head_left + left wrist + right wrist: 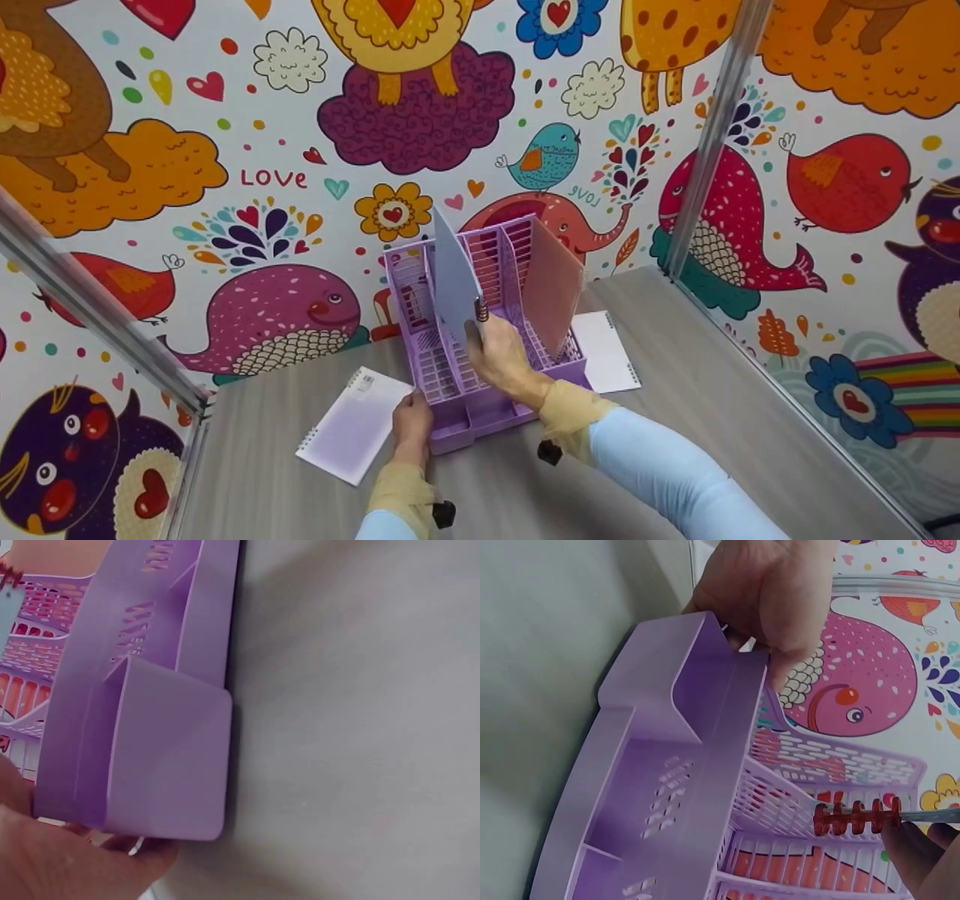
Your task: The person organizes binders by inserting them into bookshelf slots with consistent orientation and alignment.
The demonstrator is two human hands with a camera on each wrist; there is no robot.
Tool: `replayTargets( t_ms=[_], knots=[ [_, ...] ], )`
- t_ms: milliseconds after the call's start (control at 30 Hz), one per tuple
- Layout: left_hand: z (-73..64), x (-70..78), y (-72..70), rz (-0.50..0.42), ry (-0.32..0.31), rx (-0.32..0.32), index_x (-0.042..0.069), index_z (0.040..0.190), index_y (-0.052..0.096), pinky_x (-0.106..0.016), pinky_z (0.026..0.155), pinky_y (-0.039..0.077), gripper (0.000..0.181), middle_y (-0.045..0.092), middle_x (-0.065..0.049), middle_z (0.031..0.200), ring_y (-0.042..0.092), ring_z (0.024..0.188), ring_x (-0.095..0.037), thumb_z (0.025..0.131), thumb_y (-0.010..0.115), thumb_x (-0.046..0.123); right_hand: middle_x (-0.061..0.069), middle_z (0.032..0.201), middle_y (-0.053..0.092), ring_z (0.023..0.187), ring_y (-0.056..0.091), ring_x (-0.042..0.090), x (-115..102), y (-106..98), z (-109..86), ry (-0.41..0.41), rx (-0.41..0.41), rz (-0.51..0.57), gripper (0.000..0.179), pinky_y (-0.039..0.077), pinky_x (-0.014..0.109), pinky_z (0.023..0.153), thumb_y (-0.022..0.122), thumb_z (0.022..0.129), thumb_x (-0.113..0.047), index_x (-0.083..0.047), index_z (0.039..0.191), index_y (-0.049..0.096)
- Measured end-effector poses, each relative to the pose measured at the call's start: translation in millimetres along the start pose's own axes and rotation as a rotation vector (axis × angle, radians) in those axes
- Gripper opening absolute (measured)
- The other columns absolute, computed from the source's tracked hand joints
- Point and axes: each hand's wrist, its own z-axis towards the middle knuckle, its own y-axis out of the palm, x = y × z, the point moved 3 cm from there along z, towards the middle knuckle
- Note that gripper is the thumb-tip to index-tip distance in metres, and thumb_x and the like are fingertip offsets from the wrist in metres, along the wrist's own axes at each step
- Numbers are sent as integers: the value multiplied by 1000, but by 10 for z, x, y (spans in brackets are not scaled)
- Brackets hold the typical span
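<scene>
A purple slotted desk organizer (450, 433) stands on the table against the back wall. At its front left corner my left hand (412, 424) grips the side wall, and the left wrist view shows the fingers (142, 859) bent around the edge by a front pocket (172, 757). My right hand (502, 352) pinches a blue-grey spiral notebook (454, 277) by its lower near edge. This notebook is upright, over the organizer's left-middle slots; its red coil (855, 817) shows in the right wrist view. An orange-pink notebook (555, 281) stands in the right-hand slot.
A spiral notebook with a lilac-tinted cover (356, 427) lies left of the organizer. Another white spiral notebook (609, 352) lies to the right, partly behind the organizer. Cartoon-printed walls with metal corner strips (694, 180) enclose the grey wooden table (720, 375).
</scene>
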Motion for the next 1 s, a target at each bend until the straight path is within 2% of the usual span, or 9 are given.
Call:
replayTargets(
  t_ms=[167,267,467,600,733,833,933,1000],
  knots=[
    [-126,115,-34,-8,15,34,-5,145,69,-58,125,48,57,70,-29,148,62,143,-50,115,44,37,20,84,76,76,77,46,92,-161,47,101,8,-58,20,61,62,67,63,108,-16,-6,91,65],
    [-115,123,-33,1,13,48,-4,142,71,-57,120,52,56,73,-28,142,66,137,-48,115,42,36,20,83,75,74,76,48,164,-257,58,135,43,-77,22,60,64,66,64,107,-18,-7,88,64],
    [-86,111,-18,3,5,60,-4,142,71,-58,120,51,55,72,-29,144,65,138,-49,115,42,35,23,73,69,65,70,52,311,-426,53,133,202,-77,22,57,66,61,69,103,-14,-2,85,64],
    [-98,121,1,-15,-1,63,-4,143,70,-59,123,49,56,70,-30,147,63,142,-50,115,42,36,33,80,73,74,73,60,389,-549,80,182,277,-25,24,58,71,69,70,103,-18,5,95,66],
    [26,4,24,-4,-4,19,-2,147,68,-61,127,46,58,66,-31,153,59,147,-52,116,41,38,38,85,75,81,75,63,472,-669,123,244,324,9,31,59,73,75,69,104,-22,9,104,67],
    [96,-45,24,31,-4,-1,-2,149,67,-62,129,45,58,63,-30,157,57,151,-53,115,40,38,36,80,74,76,74,60,559,-749,160,261,368,20,30,59,72,73,68,104,-22,8,98,68],
    [-5,52,0,49,-1,10,-1,148,67,-61,127,46,58,65,-29,157,58,149,-52,116,40,39,36,80,73,75,73,59,662,-806,189,259,402,13,30,58,72,73,67,104,-21,7,92,67],
    [-69,101,-10,45,1,30,-1,147,69,-60,125,49,57,67,-27,155,61,147,-50,116,39,38,37,82,73,77,73,61,724,-824,192,260,405,-15,31,57,72,73,66,105,-21,8,94,67]
  ],
)
